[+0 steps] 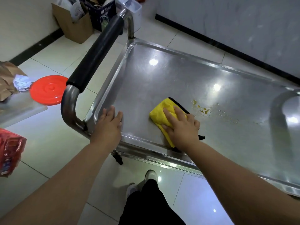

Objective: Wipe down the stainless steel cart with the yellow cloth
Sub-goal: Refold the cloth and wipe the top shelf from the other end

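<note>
The stainless steel cart (178, 78) fills the middle of the view, its top tray shiny with a raised rim. A folded yellow cloth (162, 114) with a black edge lies on the tray near the front rim. My right hand (181, 127) presses flat on the cloth, fingers spread and straight. My left hand (108, 122) rests on the tray's near left corner, fingers straight over the rim. Yellow-orange crumbs and smears (203, 109) sit on the steel just right of the cloth.
The cart's black-padded handle (97, 52) rises at the left end. A red round lid (47, 90), brown paper bags (6, 78) and a red packet (9, 150) lie at the left. A cardboard box (76, 28) and dark basket (103, 15) stand by the wall.
</note>
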